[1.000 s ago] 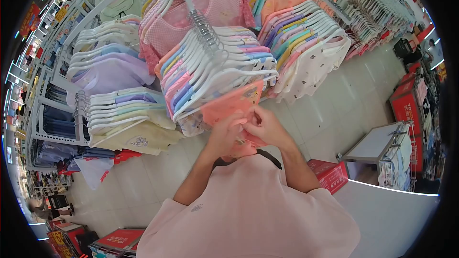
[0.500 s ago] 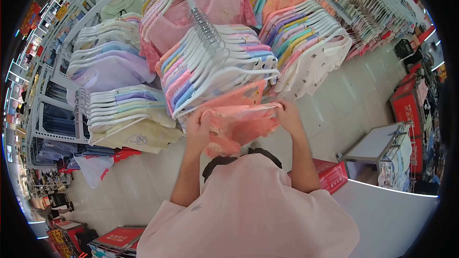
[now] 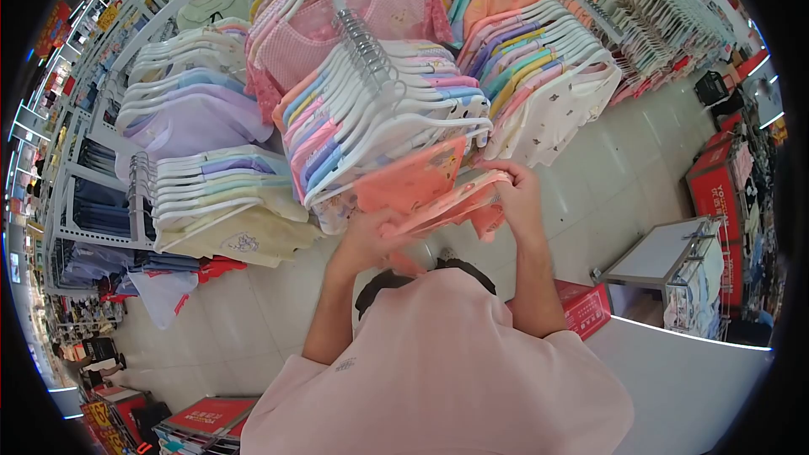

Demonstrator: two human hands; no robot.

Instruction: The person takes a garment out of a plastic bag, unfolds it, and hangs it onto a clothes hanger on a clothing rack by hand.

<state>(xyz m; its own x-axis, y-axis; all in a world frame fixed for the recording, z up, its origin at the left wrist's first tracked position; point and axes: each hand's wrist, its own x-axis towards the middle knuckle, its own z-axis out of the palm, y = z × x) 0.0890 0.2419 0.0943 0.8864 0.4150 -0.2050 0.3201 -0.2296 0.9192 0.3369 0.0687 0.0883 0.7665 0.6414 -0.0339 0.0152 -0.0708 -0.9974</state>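
Observation:
A coral-coloured children's garment (image 3: 455, 209) with a small print is stretched between my hands, below the front of a hanger rack. My right hand (image 3: 516, 191) is closed, pinching its upper right edge. At its left end my left hand (image 3: 371, 240) is closed on the cloth, slightly blurred by motion. Another coral printed cloth panel (image 3: 415, 179) shows just behind, against the front of the hanging clothes; whether it joins the held piece I cannot tell. Above it is a white hanger (image 3: 421, 124) at the front of the row.
Rows of pastel children's clothes hang on white hangers left (image 3: 227, 202) and right (image 3: 548, 118) of the middle row. A pink top (image 3: 362, 13) hangs behind. To the lower right are a red box (image 3: 583, 307) and a display stand (image 3: 653, 257). Tiled floor (image 3: 607, 168) lies between.
My left hand has moved down and right along the cloth, and my right hand slightly up and right. The held garment now slants in a narrower fold, showing more of the coral panel behind.

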